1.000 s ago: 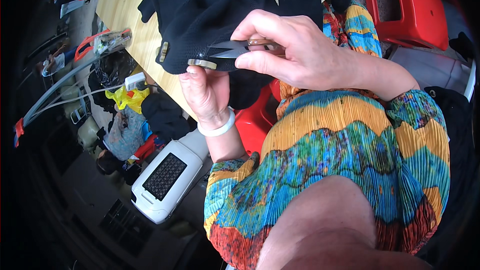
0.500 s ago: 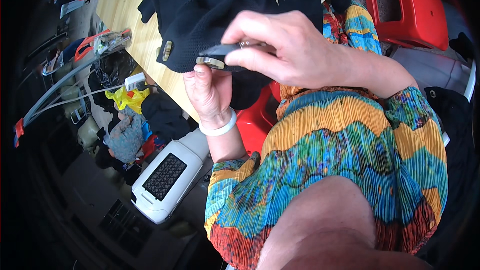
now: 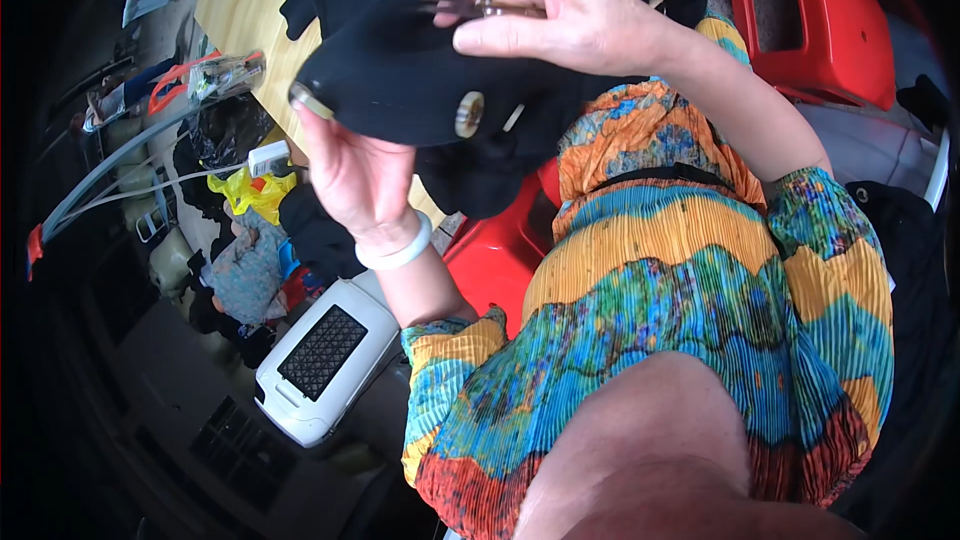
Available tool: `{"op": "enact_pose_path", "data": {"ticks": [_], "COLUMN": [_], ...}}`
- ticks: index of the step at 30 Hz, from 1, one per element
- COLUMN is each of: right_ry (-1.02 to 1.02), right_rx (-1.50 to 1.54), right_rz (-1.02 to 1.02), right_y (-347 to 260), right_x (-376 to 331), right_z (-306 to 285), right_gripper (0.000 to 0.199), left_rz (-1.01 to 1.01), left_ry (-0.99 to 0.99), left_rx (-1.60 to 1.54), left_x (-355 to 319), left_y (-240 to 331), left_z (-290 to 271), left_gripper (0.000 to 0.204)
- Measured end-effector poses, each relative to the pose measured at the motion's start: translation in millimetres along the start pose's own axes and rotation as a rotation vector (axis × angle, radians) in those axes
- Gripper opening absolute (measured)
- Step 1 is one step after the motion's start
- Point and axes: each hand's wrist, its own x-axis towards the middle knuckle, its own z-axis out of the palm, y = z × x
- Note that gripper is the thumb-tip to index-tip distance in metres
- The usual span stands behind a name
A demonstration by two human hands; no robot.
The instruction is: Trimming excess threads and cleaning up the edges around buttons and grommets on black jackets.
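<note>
A black knit garment with large pale-rimmed buttons hangs between my hands above the table edge. My left hand, with a white bangle on its wrist, pinches the garment's edge at one button. A second button faces up on the cloth to the right of that hand. Higher up, my right hand closes round small dark thread snips whose blades point left over the garment. The tips of the snips are blurred against the black cloth.
The light wooden table bears more black cloth. A red stool stands at right, another red seat below the garment. At left are a yellow bag, a white power strip and a white case with a black mesh panel.
My left hand has moved left and now grips the garment at another button, spreading the cloth. My right hand with the snips has lifted up and away from the button it was at.
</note>
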Motion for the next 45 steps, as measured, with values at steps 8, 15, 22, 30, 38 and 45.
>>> {"op": "enact_pose_path", "data": {"ticks": [8,15,22,30,38,45], "right_ry": [-0.090,-0.115,-0.223,0.006,-0.161,0.007], "right_rx": [0.076,-0.047,-0.015,0.215,0.168,-0.391], "right_rz": [0.110,0.115,0.147,0.277,0.294,0.145], "right_y": [-14,-20,-9,-10,-27,-54], "right_x": [4,5,2,23,42,46], "right_z": [15,15,13,17,3,3], "right_gripper": [0.034,0.035,0.042,0.035,0.034,0.025], "left_rz": [0.023,0.026,-0.030,-0.015,0.027,-0.081], "left_ry": [-0.097,-0.034,-0.071,0.110,0.011,0.158], "left_rx": [-0.003,0.058,-0.050,0.159,0.453,0.219], "left_x": [8,-1,18,23,3,6], "left_y": [6,-1,20,13,1,-6], "left_z": [1,0,4,-19,17,18], "left_gripper": [0.040,0.039,0.037,0.037,0.045,0.028]}}
